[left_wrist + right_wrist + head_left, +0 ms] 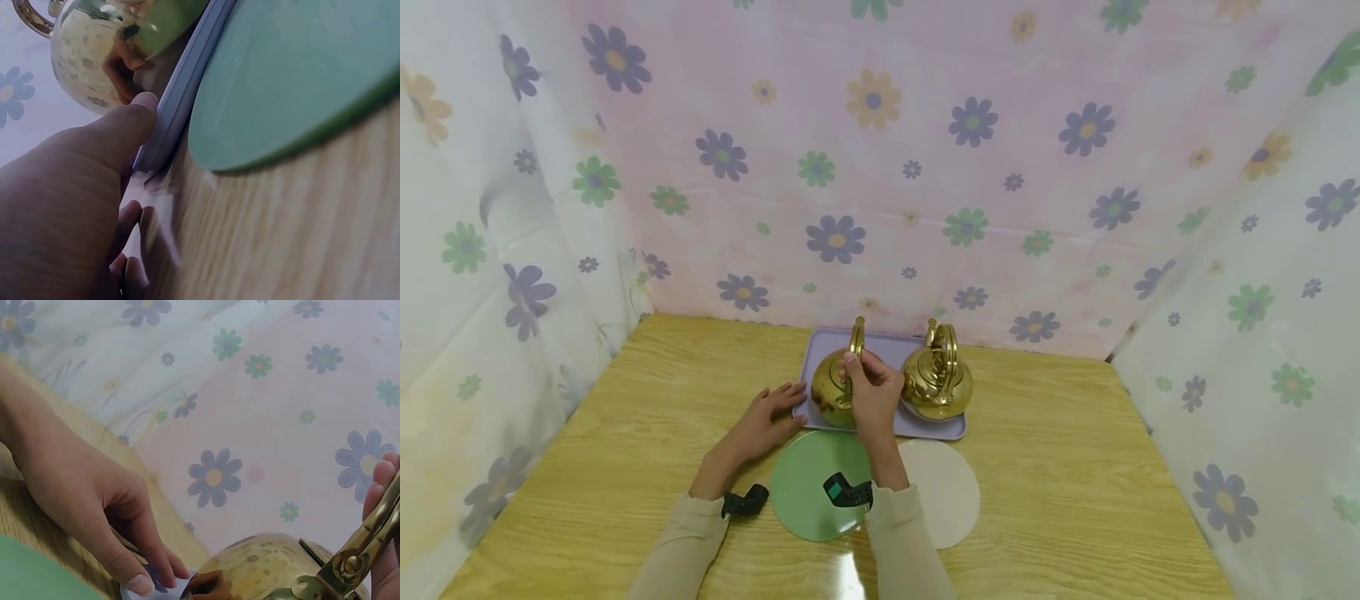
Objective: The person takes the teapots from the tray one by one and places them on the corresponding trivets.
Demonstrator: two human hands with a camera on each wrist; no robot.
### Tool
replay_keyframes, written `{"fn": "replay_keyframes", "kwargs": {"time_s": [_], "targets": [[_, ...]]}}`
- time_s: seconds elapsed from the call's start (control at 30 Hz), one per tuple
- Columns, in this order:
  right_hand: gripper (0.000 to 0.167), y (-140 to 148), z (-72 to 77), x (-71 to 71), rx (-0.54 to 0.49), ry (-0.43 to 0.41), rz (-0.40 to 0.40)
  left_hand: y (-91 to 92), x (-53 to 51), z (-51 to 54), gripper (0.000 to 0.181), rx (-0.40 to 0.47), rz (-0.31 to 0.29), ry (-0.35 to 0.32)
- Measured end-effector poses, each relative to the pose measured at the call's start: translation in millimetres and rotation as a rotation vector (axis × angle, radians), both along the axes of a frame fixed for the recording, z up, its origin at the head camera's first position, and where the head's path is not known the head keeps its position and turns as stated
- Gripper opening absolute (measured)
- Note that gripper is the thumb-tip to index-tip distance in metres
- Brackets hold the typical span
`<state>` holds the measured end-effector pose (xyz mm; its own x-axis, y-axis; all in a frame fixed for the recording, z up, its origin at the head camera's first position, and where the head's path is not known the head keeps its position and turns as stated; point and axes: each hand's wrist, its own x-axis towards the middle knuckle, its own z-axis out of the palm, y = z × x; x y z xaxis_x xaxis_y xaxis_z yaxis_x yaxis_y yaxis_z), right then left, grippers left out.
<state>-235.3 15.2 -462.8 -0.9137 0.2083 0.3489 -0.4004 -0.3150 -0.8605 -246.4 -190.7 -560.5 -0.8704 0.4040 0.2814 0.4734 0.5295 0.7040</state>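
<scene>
At lower centre, the right hand point(877, 402) has fingers clamped on the handle point(857, 338) of the kettle point(827, 402) on the tray point(889, 343). The left hand point(766, 423), fingers apart, touches the tray's edge. Gripping looks done; no lift shows.

Gold kettle point(256, 564): left hand point(84, 494) to its left, fingertips point(140, 585) at pale tray point(176, 591); right hand point(376, 492) at its handle point(367, 540), right; flowered cloth point(275, 450) behind.

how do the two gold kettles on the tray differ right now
The right hand grips the left kettle by its handle; no hand grips the right kettle. The left kettle sits behind the green mat, the right kettle behind the white mat. The hand partly covers the left kettle, while the right kettle shows more fully. Both are shiny gold with arched handles.
</scene>
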Motion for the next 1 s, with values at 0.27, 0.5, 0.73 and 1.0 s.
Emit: {"fn": "replay_keyframes", "kwargs": {"time_s": [0.27,0.5,0.73,1.0], "targets": [[0.023,0.5,3.8,3.3,-0.037,-0.036,-0.012,2.8,3.8,1.9,0.046,0.012,-0.002,0.020],[0.023,2.5,7.4,7.3,-0.049,-0.044,0.000,1.8,3.5,1.0,0.045,-0.006,0.006,0.023],[0.025,2.9,8.4,10.4,-0.047,-0.046,0.002,0.5,1.6,0.2,0.046,0.005,-0.001,0.029],[0.022,3.1,8.0,14.9,-0.031,-0.037,0.010,0.8,-0.4,-1.1,0.047,-0.002,-0.004,0.015]]}}
